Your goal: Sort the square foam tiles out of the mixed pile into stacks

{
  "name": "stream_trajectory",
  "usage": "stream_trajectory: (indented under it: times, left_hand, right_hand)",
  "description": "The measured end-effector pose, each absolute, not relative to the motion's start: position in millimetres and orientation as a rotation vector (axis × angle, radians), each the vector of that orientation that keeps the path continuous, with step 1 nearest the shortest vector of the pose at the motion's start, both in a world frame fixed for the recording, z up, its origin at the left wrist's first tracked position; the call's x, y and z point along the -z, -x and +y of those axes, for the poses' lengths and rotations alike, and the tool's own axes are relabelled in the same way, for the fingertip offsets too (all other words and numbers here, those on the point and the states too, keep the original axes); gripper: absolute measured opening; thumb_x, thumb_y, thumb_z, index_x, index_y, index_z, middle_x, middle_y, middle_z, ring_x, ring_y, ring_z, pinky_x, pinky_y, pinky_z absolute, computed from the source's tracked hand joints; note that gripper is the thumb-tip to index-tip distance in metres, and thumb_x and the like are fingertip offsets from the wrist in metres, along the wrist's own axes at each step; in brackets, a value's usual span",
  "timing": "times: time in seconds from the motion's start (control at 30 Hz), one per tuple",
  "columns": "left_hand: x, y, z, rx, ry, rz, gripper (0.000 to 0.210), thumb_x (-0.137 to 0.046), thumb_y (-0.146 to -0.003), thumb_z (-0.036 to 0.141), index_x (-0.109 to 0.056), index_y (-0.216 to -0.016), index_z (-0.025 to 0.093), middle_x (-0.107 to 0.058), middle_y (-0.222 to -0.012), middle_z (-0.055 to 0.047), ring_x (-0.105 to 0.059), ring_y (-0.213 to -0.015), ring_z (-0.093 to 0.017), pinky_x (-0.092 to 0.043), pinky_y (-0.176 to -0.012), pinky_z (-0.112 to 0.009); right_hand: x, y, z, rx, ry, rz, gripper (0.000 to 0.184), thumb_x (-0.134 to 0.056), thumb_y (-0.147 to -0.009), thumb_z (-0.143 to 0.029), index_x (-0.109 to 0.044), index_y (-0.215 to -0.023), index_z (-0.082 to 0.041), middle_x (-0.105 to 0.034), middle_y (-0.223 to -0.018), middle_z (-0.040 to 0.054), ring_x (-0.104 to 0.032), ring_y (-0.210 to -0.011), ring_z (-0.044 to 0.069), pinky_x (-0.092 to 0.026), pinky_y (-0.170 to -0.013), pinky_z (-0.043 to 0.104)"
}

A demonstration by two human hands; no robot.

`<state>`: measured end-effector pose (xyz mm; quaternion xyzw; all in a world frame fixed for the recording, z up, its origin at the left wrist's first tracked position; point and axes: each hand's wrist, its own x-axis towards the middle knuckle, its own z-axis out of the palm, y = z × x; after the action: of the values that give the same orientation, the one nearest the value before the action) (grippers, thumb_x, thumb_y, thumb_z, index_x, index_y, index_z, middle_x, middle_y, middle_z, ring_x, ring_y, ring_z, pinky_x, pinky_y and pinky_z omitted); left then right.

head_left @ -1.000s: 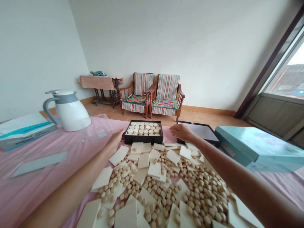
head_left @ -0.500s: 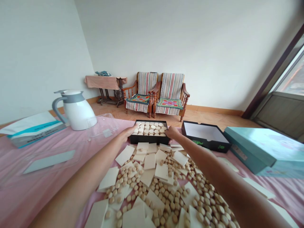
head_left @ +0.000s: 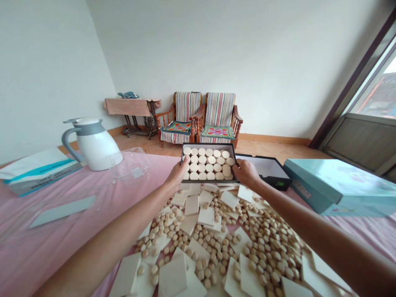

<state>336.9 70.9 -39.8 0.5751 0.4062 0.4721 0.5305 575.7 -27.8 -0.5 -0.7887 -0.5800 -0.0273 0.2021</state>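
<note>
Both hands grip a black box [head_left: 207,181] by its short sides, my left hand [head_left: 179,170] at the left end and my right hand [head_left: 246,170] at the right end. The box is tilted toward me, so its inside shows. Rows of round pale wooden discs [head_left: 202,159] fill most of it, with a gap at the upper right. Below the box, many small wooden beads or pegs [head_left: 272,243] lie scattered among flat square wooden pieces [head_left: 173,276]. My fingers under the box are hidden.
A black box lid or tray [head_left: 272,169] lies behind my right hand, beside a light blue box [head_left: 343,185]. To the left are a white jug [head_left: 99,144], a clear plastic container [head_left: 133,165] and a white-and-blue packet [head_left: 40,169]. Pink cloth [head_left: 123,206] covers the surface.
The disc-filled box has been lifted off the surface, moved slightly right and tilted toward me. Both hands have kept hold of it and now overlap the view of the other black box.
</note>
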Motion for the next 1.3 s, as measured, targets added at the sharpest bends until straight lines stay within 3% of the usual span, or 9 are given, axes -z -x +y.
stream_trajectory:
  times: [0.2, 0.37, 0.47, 0.6, 0.83, 0.97, 1.17, 1.3]
  left_hand:
    - [54, -353, 37, -1.269, -1.601, 1.004, 0.056, -0.051, -0.082, 0.063, -0.060, -0.115, 0.019, -0.063, -0.123, -0.010, -0.050, -0.123, -0.029, -0.037, -0.105, -0.036]
    - [57, -348, 29, -1.318, -1.783, 0.894, 0.055, -0.059, -0.079, 0.055, -0.056, -0.121, 0.019, -0.060, -0.126, -0.011, -0.050, -0.124, -0.027, -0.034, -0.108, -0.034]
    - [62, -342, 27, -1.296, -1.948, 0.811, 0.059, -0.061, -0.080, 0.050, -0.049, -0.128, 0.019, -0.058, -0.129, -0.012, -0.050, -0.123, -0.026, -0.035, -0.107, -0.035]
    - [61, -337, 23, -1.292, -2.008, 0.803, 0.055, -0.060, -0.081, 0.049, -0.048, -0.125, 0.018, -0.058, -0.123, -0.012, -0.052, -0.119, -0.027, -0.037, -0.105, -0.036]
    - [51, -339, 12, -1.392, -1.916, 0.845, 0.046, -0.056, -0.083, 0.050, -0.044, -0.115, 0.019, -0.060, -0.108, -0.009, -0.057, -0.103, -0.022, -0.044, -0.094, -0.032]
    - [53, -337, 11, -1.369, -1.919, 0.840, 0.055, -0.064, -0.077, 0.047, -0.043, -0.120, 0.019, -0.060, -0.114, -0.010, -0.058, -0.106, -0.023, -0.043, -0.096, -0.032]
    - [50, -330, 14, -1.226, -1.988, 0.727, 0.095, -0.081, -0.059, 0.036, -0.030, -0.138, 0.022, -0.054, -0.130, -0.012, -0.053, -0.120, -0.027, -0.040, -0.102, -0.037]
    - [39, -327, 11, -1.152, -1.959, 0.756, 0.098, -0.087, -0.047, 0.032, -0.040, -0.133, 0.020, -0.059, -0.125, -0.012, -0.055, -0.116, -0.030, -0.039, -0.105, -0.039]
  right_hand:
    - [9, -592, -69, 0.117, 2.088, -1.509, 0.032, -0.042, -0.078, -0.011, -0.065, -0.100, -0.018, -0.073, -0.092, 0.0094, -0.065, -0.085, 0.023, -0.041, -0.071, 0.027]
    - [17, -597, -87, -0.170, 1.898, -1.385, 0.038, -0.049, -0.074, -0.013, -0.060, -0.110, -0.018, -0.073, -0.098, 0.0060, -0.067, -0.085, 0.020, -0.048, -0.078, 0.026]
    - [25, -591, -99, -0.278, 1.832, -1.371, 0.049, -0.054, -0.073, -0.018, -0.054, -0.121, -0.017, -0.071, -0.105, 0.0085, -0.067, -0.089, 0.020, -0.051, -0.079, 0.028]
    - [39, -579, -114, -0.288, 1.781, -1.331, 0.059, -0.057, -0.073, -0.021, -0.045, -0.131, -0.019, -0.067, -0.113, 0.0116, -0.066, -0.099, 0.023, -0.054, -0.077, 0.032]
    - [56, -574, -123, -0.294, 1.640, -1.330, 0.058, -0.056, -0.074, -0.023, -0.042, -0.130, -0.020, -0.063, -0.119, 0.0146, -0.063, -0.105, 0.026, -0.058, -0.074, 0.037]
    - [57, -577, -126, -0.290, 1.628, -1.370, 0.056, -0.055, -0.074, -0.024, -0.042, -0.128, -0.018, -0.063, -0.119, 0.0150, -0.063, -0.104, 0.025, -0.057, -0.075, 0.036]
    - [55, -576, -128, -0.255, 1.618, -1.398, 0.054, -0.053, -0.075, -0.023, -0.042, -0.128, -0.018, -0.062, -0.120, 0.0153, -0.063, -0.105, 0.025, -0.057, -0.075, 0.036]
    - [53, -575, -129, -0.247, 1.630, -1.397, 0.053, -0.053, -0.075, -0.023, -0.043, -0.127, -0.018, -0.063, -0.117, 0.0150, -0.064, -0.103, 0.024, -0.058, -0.074, 0.035]
